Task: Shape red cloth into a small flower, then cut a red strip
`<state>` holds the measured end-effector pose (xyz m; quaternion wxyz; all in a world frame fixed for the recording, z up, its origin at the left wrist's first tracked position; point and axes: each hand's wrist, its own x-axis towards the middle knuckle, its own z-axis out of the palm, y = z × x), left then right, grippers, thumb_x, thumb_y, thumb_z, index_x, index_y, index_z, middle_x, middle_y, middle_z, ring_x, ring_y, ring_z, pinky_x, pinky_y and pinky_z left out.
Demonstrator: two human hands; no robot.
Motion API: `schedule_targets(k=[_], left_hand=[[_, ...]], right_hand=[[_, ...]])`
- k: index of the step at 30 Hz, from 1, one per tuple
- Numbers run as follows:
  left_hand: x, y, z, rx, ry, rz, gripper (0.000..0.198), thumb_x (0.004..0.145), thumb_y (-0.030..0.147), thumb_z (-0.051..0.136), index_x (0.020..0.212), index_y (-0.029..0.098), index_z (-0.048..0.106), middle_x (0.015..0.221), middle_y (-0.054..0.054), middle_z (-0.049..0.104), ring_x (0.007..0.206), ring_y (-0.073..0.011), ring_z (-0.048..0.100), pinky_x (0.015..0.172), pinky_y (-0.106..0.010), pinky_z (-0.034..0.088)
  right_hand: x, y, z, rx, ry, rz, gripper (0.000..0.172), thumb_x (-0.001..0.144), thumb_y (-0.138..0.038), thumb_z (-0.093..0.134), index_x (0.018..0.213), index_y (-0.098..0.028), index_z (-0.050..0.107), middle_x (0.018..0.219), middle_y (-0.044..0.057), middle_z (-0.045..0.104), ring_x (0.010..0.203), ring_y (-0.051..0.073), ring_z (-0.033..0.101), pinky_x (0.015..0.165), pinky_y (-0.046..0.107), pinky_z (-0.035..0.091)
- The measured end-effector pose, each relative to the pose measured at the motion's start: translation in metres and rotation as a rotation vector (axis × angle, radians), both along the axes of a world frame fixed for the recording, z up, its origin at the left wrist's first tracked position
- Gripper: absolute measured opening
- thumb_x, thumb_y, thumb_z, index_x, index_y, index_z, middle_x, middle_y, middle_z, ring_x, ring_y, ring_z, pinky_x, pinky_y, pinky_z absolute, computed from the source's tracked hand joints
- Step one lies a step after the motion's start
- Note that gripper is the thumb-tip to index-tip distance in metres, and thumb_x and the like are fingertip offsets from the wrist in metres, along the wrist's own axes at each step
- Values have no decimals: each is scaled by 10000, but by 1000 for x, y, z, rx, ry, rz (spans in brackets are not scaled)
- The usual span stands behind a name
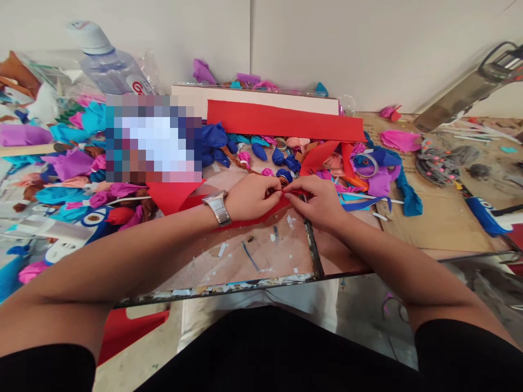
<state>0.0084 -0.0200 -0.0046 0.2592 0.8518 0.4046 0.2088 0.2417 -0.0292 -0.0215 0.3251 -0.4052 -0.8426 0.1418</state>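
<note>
Pinkish worktop [281,262] beneath, left hand [254,197] and right hand [316,200] pinched thin red material [251,220], seemingly unfinished; a far red rectangle [281,121] lay untouched.

Plain red on the pinched strip [267,214] and the long strip [286,121]; silver on the watch [219,208]; black on the sleeves [453,354]; turquoise, purple, pink and blue across the scraps [71,163]; tan on the cardboard [433,220].

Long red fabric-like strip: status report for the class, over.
Left hand, right hand close together. Both pinching long red fabric-like strip. Crumpled blue cloth beyond left hand, not touching it.
</note>
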Motion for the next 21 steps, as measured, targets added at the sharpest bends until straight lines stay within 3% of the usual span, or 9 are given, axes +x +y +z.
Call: schedule_targets(k=[21], left_hand=[[3,-6,-9,285,136,-25,254,1018,310,521,945,187,730,922,-77,780,799,-217,693,677,-341,413]], right_hand=[[-1,1,3,-77,-62,94,76,935,-190,644,971,-230,698,989,50,782,917,249,712,878,394,501]])
